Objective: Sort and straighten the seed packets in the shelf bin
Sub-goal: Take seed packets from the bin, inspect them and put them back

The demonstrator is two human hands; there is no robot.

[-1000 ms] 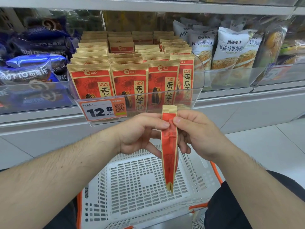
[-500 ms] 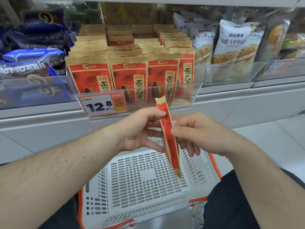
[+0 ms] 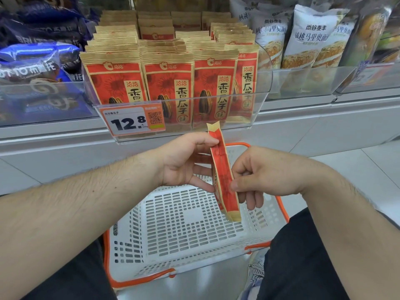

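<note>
Packet (image 3: 224, 176) of seeds, red and tan, seen edge-on and slightly tilted, top end toward the shelf, bottom end hanging over the basket. Left hand (image 3: 184, 162) grips it from the left: thumb on the upper edge, fingers curled against its side lower down. Right hand (image 3: 263, 171) pinches it from the right around mid-height, thumb pressed on the near face, other fingers curled behind. Packet is in the air between both hands, just in front of the bin (image 3: 259, 105), touching neither bin nor basket. Bin is clear plastic, sits on the shelf (image 3: 324, 118), holds rows of matching seed packets (image 3: 168, 87) standing upright, fronts facing out, four across at the front with more stacked behind. Price tag (image 3: 132, 120) reading 12.8 clipped to the bin's front left. White basket (image 3: 186, 226) with orange rim on the floor below the hands. Blue bags (image 3: 34, 61) in the bin to the left, white bags (image 3: 311, 37) to the right.
</note>
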